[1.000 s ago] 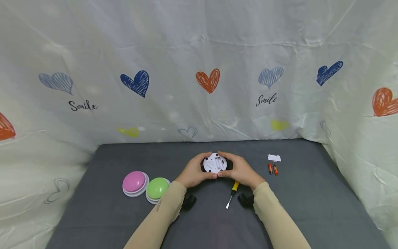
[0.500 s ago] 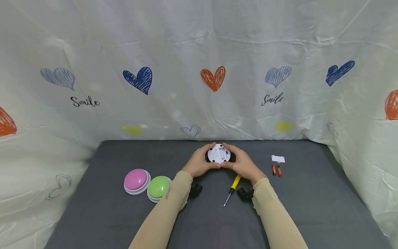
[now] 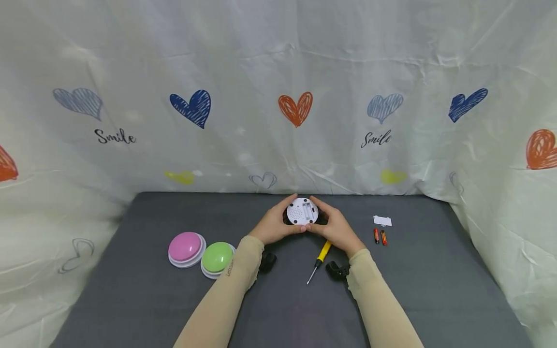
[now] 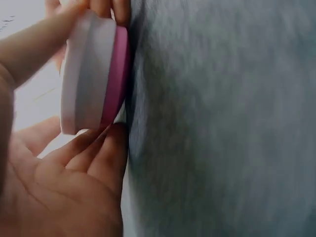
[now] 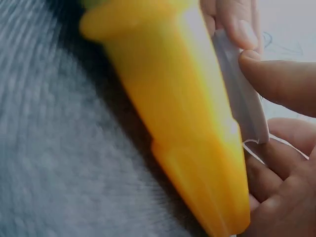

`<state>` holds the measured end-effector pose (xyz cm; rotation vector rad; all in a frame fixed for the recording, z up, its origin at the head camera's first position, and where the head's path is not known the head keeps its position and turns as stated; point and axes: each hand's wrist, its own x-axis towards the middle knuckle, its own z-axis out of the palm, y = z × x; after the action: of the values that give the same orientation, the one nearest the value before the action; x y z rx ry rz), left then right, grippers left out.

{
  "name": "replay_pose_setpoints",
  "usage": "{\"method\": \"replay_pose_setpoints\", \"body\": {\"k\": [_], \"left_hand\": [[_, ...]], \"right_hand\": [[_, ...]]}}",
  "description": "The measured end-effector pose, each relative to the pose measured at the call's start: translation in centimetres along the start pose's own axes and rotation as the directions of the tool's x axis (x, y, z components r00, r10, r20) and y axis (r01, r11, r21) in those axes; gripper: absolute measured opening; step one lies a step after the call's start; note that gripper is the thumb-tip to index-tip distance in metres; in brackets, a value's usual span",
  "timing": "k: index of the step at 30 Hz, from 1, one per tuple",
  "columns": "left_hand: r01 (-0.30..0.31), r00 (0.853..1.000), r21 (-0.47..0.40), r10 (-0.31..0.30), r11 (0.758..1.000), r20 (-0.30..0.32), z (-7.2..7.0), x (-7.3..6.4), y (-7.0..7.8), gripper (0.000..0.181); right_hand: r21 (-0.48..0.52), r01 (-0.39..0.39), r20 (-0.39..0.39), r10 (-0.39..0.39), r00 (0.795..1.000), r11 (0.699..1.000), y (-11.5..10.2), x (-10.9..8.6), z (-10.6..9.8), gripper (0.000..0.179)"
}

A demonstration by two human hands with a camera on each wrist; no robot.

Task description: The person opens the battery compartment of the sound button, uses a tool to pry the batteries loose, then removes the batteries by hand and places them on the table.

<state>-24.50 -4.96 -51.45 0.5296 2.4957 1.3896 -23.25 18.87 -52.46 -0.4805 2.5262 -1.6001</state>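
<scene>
The left hand [image 3: 271, 227] and right hand [image 3: 341, 232] are pinching the button [image 3: 297, 213] nearer the surface's [image 3: 435, 280] far edge than a second ago.

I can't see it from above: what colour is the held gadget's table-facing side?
The table-facing side is pink; the left wrist view shows it best.

Head POV hi, wrist POVs nr.

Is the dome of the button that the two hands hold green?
No, the left wrist view shows that the held button has a pink dome.
</scene>
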Motion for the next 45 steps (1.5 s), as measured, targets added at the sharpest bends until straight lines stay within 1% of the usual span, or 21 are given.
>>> {"method": "replay_pose_setpoints", "body": {"k": [4,8,10,13,16,17,19,22,24,25,26,27,28,29,33,35,37,38,40,42,45], "left_hand": [[0.024,1.000,0.010,-0.024,1.000,-0.016,-0.7,-0.5,0.3,0.113],[0.045,0.999,0.070,-0.043,0.997,-0.034,-1.3,-2.1,0.7,0.115],[0.039,0.998,0.109,-0.035,0.993,-0.044,-1.6,-3.2,1.2,0.113],[0.009,0.998,0.151,0.001,0.988,-0.070,-1.9,-5.4,2.2,0.106],[-0.039,0.989,0.184,0.064,0.982,-0.134,-2.6,-8.0,2.9,0.095],[-0.060,0.982,0.199,0.094,0.978,-0.166,-2.8,-8.8,3.1,0.092],[-0.098,0.958,0.229,0.154,0.969,-0.240,-3.4,-10.5,3.0,0.085],[-0.123,0.905,0.257,0.214,0.959,-0.367,-4.2,-12.6,2.2,0.074],[-0.110,0.870,0.257,0.218,0.960,-0.441,-4.7,-13.6,1.4,0.067],[-0.096,0.858,0.251,0.208,0.963,-0.470,-4.9,-14.0,1.0,0.064],[-0.077,0.850,0.238,0.189,0.968,-0.492,-5.1,-14.4,0.5,0.061],[-0.050,0.847,0.225,0.160,0.973,-0.507,-5.4,-14.8,0.1,0.060],[-0.019,0.850,0.213,0.127,0.977,-0.511,-5.6,-15.2,-0.3,0.060],[0.007,0.858,0.195,0.094,0.981,-0.506,-5.9,-15.6,-0.6,0.061],[0.091,0.897,0.150,-0.016,0.985,-0.443,-6.6,-16.6,-1.8,0.068],[0.098,0.913,0.151,-0.029,0.984,-0.408,-6.8,-17.0,-2.1,0.069],[0.081,0.922,0.163,-0.012,0.983,-0.388,-6.9,-17.3,-2.6,0.064],[0.072,0.924,0.175,0.000,0.982,-0.383,-6.9,-17.5,-2.7,0.060],[0.053,0.920,0.191,0.026,0.980,-0.391,-6.7,-17.8,-3.0,0.051],[0.040,0.912,0.208,0.049,0.977,-0.407,-6.5,-18.3,-3.3,0.046],[0.047,0.899,0.229,0.059,0.972,-0.434,-6.0,-18.8,-3.4,0.045]], "right_hand": [[0.025,0.028,-0.007,-0.028,1.000,0.999,-0.3,0.0,0.0,0.089],[-0.003,0.043,-0.029,-0.043,0.999,0.999,-0.6,-0.4,0.0,0.093],[-0.036,0.055,-0.070,-0.057,0.996,0.998,-0.8,-0.5,0.0,0.094],[-0.103,0.069,-0.144,-0.084,0.986,0.992,-1.4,-0.7,-0.1,0.090],[-0.138,0.105,-0.190,-0.131,0.973,0.985,-2.3,-0.8,0.4,0.082],[-0.144,0.125,-0.197,-0.152,0.968,0.982,-2.7,-0.8,0.6,0.078],[-0.137,0.173,-0.204,-0.199,0.959,0.975,-3.6,-1.0,1.3,0.071],[-0.129,0.247,-0.197,-0.269,0.943,0.960,-5.1,-1.2,2.7,0.062],[-0.133,0.292,-0.184,-0.313,0.932,0.947,-6.1,-1.5,3.9,0.058],[-0.134,0.313,-0.173,-0.333,0.927,0.940,-6.6,-1.6,4.5,0.056],[-0.138,0.329,-0.157,-0.349,0.924,0.934,-7.1,-1.7,5.2,0.055],[-0.140,0.346,-0.137,-0.364,0.921,0.928,-7.5,-1.8,5.9,0.054],[-0.135,0.361,-0.112,-0.376,0.920,0.923,-8.0,-1.9,6.7,0.053],[-0.133,0.374,-0.081,-0.386,0.919,0.918,-8.4,-2.0,7.4,0.053],[-0.120,0.392,0.063,-0.387,0.920,0.912,-9.4,-1.9,10.4,0.056],[-0.128,0.392,0.129,-0.376,0.917,0.911,-9.7,-1.8,11.7,0.060],[-0.137,0.381,0.185,-0.354,0.917,0.914,-9.9,-1.7,12.8,0.063],[-0.143,0.377,0.209,-0.344,0.915,0.915,-10.0,-1.6,13.3,0.065],[-0.156,0.371,0.254,-0.326,0.911,0.915,-10.1,-1.5,14.2,0.069],[-0.159,0.364,0.304,-0.306,0.902,0.918,-10.1,-1.3,14.8,0.074],[-0.163,0.373,0.369,-0.295,0.882,0.913,-9.7,-1.2,15.3,0.080]]}}
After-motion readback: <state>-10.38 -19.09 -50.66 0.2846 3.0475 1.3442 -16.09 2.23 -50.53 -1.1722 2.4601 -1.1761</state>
